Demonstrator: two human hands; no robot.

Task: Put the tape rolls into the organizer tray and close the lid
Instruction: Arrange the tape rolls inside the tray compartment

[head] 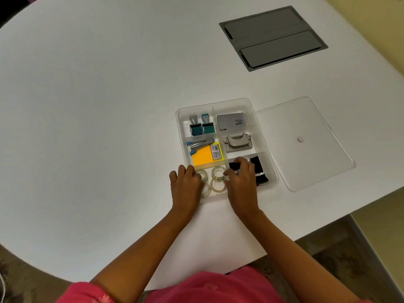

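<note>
A clear plastic organizer tray [253,112] stands on the white table. Several clear tape rolls [218,172] lie in its near-left compartment. My left hand [185,184] covers the left rolls, its fingers resting on them. My right hand [240,180] lies over the right side of that compartment, fingertips touching the rolls. Whether either hand grips a roll is unclear. The clear lid [306,145] lies flat on the table, just right of the tray, with a small round pad at its middle.
Other compartments hold stamps [201,127], a grey card box [231,123], a hole punch [238,143], a stapler with yellow sticky notes [203,158] and black clips [258,169]. A grey cable hatch [273,38] is set in the table at the far right. The table edge runs near me.
</note>
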